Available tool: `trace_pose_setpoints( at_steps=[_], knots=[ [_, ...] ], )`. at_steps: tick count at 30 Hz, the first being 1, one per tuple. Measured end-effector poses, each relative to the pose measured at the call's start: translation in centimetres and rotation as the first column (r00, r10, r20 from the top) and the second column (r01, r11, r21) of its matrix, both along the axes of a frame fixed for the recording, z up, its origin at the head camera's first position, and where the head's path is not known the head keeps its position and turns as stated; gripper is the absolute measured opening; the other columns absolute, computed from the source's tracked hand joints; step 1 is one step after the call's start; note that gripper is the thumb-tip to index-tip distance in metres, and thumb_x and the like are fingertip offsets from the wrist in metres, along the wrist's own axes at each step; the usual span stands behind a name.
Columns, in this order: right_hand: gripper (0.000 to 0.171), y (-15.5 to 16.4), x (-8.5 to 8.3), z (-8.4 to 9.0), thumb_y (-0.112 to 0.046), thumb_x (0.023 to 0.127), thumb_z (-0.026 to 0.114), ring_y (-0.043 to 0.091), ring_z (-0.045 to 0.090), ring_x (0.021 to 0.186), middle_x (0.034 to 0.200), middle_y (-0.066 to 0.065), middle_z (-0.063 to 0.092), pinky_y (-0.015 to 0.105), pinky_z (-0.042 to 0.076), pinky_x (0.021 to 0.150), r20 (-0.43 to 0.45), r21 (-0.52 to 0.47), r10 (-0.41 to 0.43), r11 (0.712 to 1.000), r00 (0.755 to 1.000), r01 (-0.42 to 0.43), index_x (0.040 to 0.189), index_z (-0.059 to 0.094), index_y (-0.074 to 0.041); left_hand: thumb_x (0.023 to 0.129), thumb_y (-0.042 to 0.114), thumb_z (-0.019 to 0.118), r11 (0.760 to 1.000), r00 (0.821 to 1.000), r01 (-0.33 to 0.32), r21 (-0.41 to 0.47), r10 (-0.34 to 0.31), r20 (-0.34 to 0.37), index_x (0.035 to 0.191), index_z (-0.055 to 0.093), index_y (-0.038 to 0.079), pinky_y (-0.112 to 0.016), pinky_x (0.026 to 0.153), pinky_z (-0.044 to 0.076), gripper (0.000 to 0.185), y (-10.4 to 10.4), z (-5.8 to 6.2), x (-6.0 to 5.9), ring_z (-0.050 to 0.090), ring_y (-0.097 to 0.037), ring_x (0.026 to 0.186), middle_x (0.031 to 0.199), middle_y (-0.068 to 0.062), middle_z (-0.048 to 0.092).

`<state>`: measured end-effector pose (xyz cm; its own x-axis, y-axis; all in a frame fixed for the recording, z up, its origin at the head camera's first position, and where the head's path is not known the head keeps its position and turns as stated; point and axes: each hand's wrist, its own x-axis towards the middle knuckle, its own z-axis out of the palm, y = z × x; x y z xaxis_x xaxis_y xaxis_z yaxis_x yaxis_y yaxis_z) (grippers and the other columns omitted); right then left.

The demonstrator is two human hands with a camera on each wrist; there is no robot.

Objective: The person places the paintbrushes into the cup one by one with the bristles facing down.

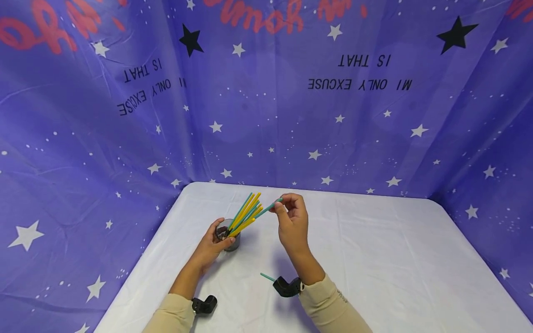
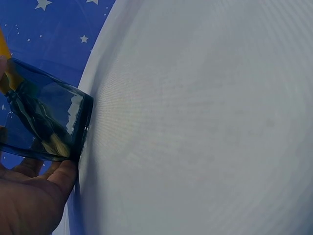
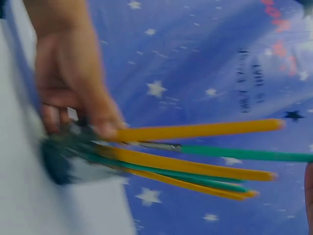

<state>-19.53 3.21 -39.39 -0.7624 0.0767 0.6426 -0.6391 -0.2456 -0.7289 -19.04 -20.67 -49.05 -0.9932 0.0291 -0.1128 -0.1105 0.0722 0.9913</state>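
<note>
White-clothed table (image 1: 374, 259) before a starry purple backdrop (image 1: 291, 115); left hand (image 1: 212, 247) grips a cup (image 1: 228, 236) (dark glass), right hand (image 1: 291, 222) pinches a green straw (image 1: 268, 207).

Yellow and green sticks (image 1: 246, 213), dark glass cup (image 1: 228, 238), white tablecloth (image 1: 374, 259)

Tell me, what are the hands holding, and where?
The left hand grips the cup round its side. The right hand pinches a green stick at its top end.
</note>
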Motion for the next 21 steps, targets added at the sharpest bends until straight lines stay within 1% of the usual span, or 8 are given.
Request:
trace_pose_setpoints(
  at_steps=[4,8,11,17,19,21],
  knots=[
    [0.021,-1.2,-0.1,-1.8,0.005,0.097,0.057,0.016,0.061,0.089,0.098,0.021,0.050,0.029,0.056,0.080,0.112,-0.007,0.017,1.000,0.994,-0.016,0.110,0.044,0.014,0.091,0.008,0.071,1.000,1.000,0.007,0.008,-0.007,-0.002,0.156,0.022,0.013,-0.037,0.100,0.041,0.082,0.0,0.0,0.0,0.046,-0.032,0.128,0.149,-0.024,0.038],
    [0.022,-2.1,-0.3,-3.0,0.006,0.096,0.058,0.019,0.060,0.089,0.099,0.024,0.049,0.030,0.056,0.078,0.163,-0.016,0.045,0.999,0.986,-0.043,0.110,0.045,0.015,0.091,0.008,0.071,1.000,1.000,0.000,0.018,0.000,-0.002,0.156,0.022,0.013,-0.038,0.101,0.041,0.082,0.0,0.1,0.0,0.045,-0.032,0.128,0.149,-0.023,0.038],
    [0.018,-2.6,-0.5,-3.8,0.007,0.096,0.057,0.020,0.060,0.089,0.099,0.023,0.049,0.030,0.057,0.077,0.207,0.009,0.057,0.998,0.977,-0.060,0.108,0.046,0.013,0.091,0.008,0.072,1.000,1.000,-0.009,0.012,0.009,0.002,0.156,0.024,0.015,-0.039,0.102,0.040,0.081,0.0,0.2,0.0,0.046,-0.031,0.127,0.148,-0.021,0.040],
    [0.012,-3.0,-0.9,-5.1,0.011,0.094,0.056,0.021,0.060,0.090,0.098,0.017,0.053,0.030,0.056,0.077,0.320,0.108,0.079,0.987,0.944,-0.119,0.103,0.051,0.006,0.090,0.009,0.072,1.000,1.000,-0.012,-0.006,0.012,0.000,0.156,0.024,0.014,-0.041,0.102,0.040,0.082,0.1,0.1,-0.1,0.047,-0.031,0.127,0.147,-0.022,0.041],
    [0.010,-2.8,-0.6,-4.8,0.009,0.094,0.058,0.022,0.061,0.090,0.096,0.016,0.056,0.030,0.056,0.077,0.341,0.173,0.079,0.974,0.937,-0.145,0.101,0.053,0.006,0.091,0.009,0.072,1.000,1.000,-0.013,-0.008,0.013,-0.003,0.156,0.023,0.014,-0.040,0.101,0.041,0.082,0.1,0.1,-0.1,0.047,-0.031,0.126,0.147,-0.022,0.041],
    [0.007,-2.4,0.0,-4.0,0.006,0.094,0.060,0.022,0.061,0.088,0.094,0.015,0.059,0.030,0.056,0.076,0.352,0.261,0.071,0.950,0.933,-0.171,0.100,0.055,0.006,0.090,0.009,0.072,1.000,1.000,-0.016,-0.007,0.016,-0.007,0.156,0.023,0.013,-0.039,0.100,0.042,0.082,0.1,0.1,0.0,0.048,-0.031,0.126,0.147,-0.022,0.041]
  ],
)
